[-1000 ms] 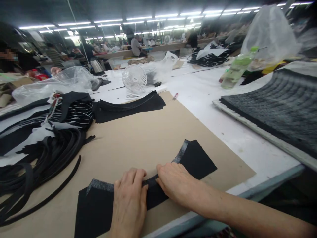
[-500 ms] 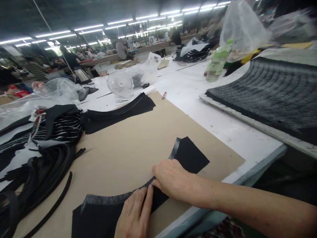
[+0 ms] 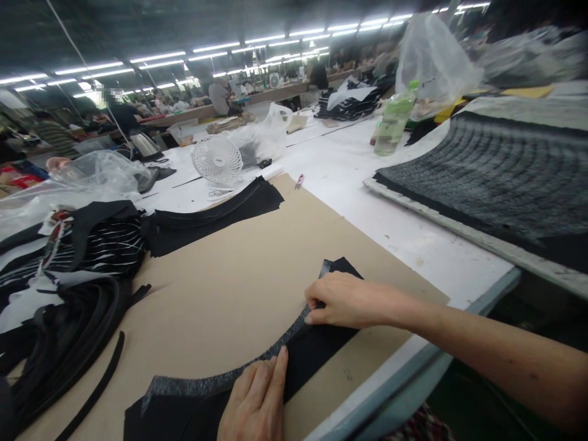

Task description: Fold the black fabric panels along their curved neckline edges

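A curved black fabric piece [image 3: 316, 352] with a grey edge strip lies on brown cardboard [image 3: 239, 275] at the table's near edge. My left hand [image 3: 257, 401] rests flat on its lower left part, fingers together and stretched toward the grey strip. My right hand [image 3: 346, 300] lies further right on the piece, near its far end, fingertips pressing the grey edge down. Neither hand lifts the fabric.
Black straps [image 3: 68, 343] and striped dark cloth [image 3: 98, 242] pile at the left. Another black curved piece [image 3: 215, 211] lies further back, by a small white fan [image 3: 217, 160]. A grey ribbed fabric stack [image 3: 500, 171], a green bottle [image 3: 390, 122] and plastic bags stand right. People work far behind.
My right hand has slid rightward along the grey edge toward the piece's far end. My left hand has dropped lower and stayed on the fabric. The view shifted slightly.
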`<action>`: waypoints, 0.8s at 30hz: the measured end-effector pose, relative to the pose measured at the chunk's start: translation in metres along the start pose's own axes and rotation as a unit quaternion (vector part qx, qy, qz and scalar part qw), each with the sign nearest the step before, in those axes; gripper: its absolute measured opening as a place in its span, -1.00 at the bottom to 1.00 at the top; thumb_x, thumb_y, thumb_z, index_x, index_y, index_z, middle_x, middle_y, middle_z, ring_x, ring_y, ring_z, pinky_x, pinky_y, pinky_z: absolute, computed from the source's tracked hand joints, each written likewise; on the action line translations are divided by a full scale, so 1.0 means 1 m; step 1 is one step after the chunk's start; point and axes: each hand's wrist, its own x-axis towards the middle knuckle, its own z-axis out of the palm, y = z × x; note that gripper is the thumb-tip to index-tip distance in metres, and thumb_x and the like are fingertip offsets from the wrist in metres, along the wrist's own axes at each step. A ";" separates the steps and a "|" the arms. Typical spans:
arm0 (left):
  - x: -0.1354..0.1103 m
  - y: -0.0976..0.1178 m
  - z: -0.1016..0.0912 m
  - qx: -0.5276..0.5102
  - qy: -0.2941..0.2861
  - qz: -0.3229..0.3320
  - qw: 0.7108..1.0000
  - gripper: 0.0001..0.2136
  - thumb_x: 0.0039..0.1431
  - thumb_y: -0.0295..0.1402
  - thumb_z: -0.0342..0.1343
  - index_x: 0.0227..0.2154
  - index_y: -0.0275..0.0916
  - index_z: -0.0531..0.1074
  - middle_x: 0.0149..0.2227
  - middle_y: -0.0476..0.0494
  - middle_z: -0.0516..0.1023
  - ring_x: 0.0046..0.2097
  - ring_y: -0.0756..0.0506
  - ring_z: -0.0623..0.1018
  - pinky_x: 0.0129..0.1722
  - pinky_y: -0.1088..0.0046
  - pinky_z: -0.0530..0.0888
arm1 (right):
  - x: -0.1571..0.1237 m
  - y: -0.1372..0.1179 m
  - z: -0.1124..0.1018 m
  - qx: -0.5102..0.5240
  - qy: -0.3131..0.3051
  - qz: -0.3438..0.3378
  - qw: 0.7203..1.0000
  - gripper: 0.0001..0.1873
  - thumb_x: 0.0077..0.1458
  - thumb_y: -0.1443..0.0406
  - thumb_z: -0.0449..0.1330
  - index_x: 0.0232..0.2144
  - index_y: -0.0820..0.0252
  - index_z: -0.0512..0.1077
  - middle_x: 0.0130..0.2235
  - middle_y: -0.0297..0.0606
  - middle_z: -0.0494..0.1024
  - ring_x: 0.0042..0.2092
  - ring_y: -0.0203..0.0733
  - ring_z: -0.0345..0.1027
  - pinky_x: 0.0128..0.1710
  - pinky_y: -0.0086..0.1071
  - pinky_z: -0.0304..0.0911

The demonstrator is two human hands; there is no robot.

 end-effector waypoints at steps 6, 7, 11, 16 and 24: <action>0.003 0.011 0.010 0.029 0.035 -0.055 0.997 -0.56 0.22 -0.60 -0.13 0.16 -0.33 0.25 -0.22 -0.15 0.52 -0.24 -0.05 0.47 -0.13 0.40 0.43 | -0.002 0.015 -0.001 0.004 0.014 0.012 1.000 -0.82 0.07 0.26 0.13 -0.43 0.17 0.51 -0.42 -0.24 0.54 -0.35 -0.17 0.40 -0.44 -0.42 0.06; 0.003 0.011 0.011 0.031 0.042 -0.057 0.997 -0.56 0.21 -0.61 -0.13 0.15 -0.32 0.26 -0.23 -0.14 0.52 -0.25 -0.05 0.46 -0.13 0.40 0.42 | -0.001 0.014 0.001 0.002 0.018 0.015 1.000 -0.82 0.07 0.27 0.12 -0.43 0.18 0.52 -0.43 -0.24 0.53 -0.35 -0.17 0.40 -0.44 -0.42 0.05; 0.005 0.012 0.013 0.042 0.054 -0.054 0.996 -0.57 0.18 -0.63 -0.10 0.10 -0.28 0.32 -0.26 -0.09 0.50 -0.27 -0.04 0.43 -0.16 0.39 0.38 | 0.003 0.013 0.006 -0.007 0.032 0.018 0.999 -0.81 0.06 0.28 0.12 -0.43 0.20 0.53 -0.45 -0.20 0.54 -0.36 -0.14 0.41 -0.47 -0.40 0.02; 0.007 0.010 0.013 0.049 0.064 -0.052 0.995 -0.56 0.15 -0.63 -0.09 0.06 -0.22 0.35 -0.27 -0.08 0.49 -0.26 -0.05 0.43 -0.19 0.40 0.35 | 0.006 0.016 0.010 -0.024 0.043 0.016 0.999 -0.78 0.04 0.28 0.12 -0.40 0.22 0.56 -0.43 -0.14 0.57 -0.36 -0.12 0.44 -0.48 -0.40 0.03; 0.007 0.008 0.015 0.068 0.061 -0.043 0.995 -0.53 0.09 -0.64 -0.08 0.06 -0.18 0.36 -0.30 -0.07 0.48 -0.30 -0.04 0.43 -0.24 0.41 0.36 | 0.002 0.008 0.006 -0.048 0.037 0.026 0.998 -0.78 0.09 0.31 0.12 -0.35 0.26 0.57 -0.39 -0.09 0.60 -0.30 -0.06 0.48 -0.41 -0.38 0.13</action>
